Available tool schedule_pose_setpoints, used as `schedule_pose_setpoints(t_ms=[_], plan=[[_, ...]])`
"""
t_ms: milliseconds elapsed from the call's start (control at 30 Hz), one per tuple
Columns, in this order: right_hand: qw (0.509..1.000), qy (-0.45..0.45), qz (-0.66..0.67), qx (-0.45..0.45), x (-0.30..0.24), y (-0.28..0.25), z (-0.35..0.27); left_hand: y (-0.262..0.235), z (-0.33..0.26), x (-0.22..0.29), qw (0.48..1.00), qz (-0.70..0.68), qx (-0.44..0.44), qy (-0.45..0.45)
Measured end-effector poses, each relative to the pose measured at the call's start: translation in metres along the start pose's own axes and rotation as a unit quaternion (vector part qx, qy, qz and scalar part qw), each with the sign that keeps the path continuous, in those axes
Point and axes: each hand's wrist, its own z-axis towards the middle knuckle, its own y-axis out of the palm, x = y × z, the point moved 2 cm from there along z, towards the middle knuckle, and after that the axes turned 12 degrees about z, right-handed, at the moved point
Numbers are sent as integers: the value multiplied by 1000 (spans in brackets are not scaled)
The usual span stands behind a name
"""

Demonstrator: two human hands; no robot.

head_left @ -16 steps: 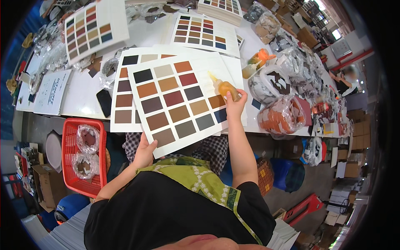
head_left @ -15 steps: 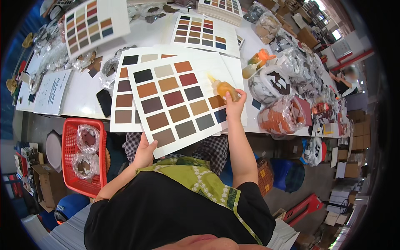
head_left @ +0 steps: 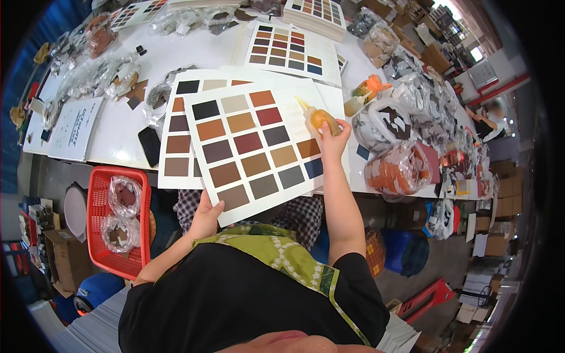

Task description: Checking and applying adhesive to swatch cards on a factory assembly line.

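My left hand (head_left: 207, 216) grips the near-left edge of a white swatch card (head_left: 294, 197), thumb on top. The card is tilted and bears rows of coloured squares, among them black, beige, rust, maroon, brown and navy; the top of its right-hand column is blank. Over that blank part, my right hand (head_left: 334, 138) is closed round an amber squeeze bottle (head_left: 319, 119) with a pointed yellowish nozzle directed up and left. Underneath lies a similar swatch card (head_left: 168, 180), partly covered. Whether the nozzle touches the card I cannot tell.
Another swatch card (head_left: 282, 50) lies beyond, beside a card stack (head_left: 315, 26). Plastic bags of swatches (head_left: 400, 167) crowd the table's right; a second bottle (head_left: 354, 106) stands near them. A black phone (head_left: 149, 146) lies left. Below is a red basket (head_left: 94, 223) holding bagged pieces.
The swatch card raised at the upper left is gone from there, uncovering bags and small black objects. My right hand and the bottle have shifted slightly; my left hand keeps its hold.
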Motion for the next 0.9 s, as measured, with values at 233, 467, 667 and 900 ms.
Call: schedule_pose_setpoints(t_ms=[233, 467, 667, 900], plan=[[987, 106, 103, -71, -30, 19, -20, -2, 1, -1, 1000, 14, 4, 4], [988, 107, 114, -6, -27, 29, 1, -3, 3, -4, 1000, 11, -12, 17], [993, -80, -82, -11, 0, 31, 9, -3, 2, -2, 1000, 20, -10, 18], [933, 203, 296, -29, -27, -1, 17, -27, -9, 11, 1000, -18, 19, 6]])
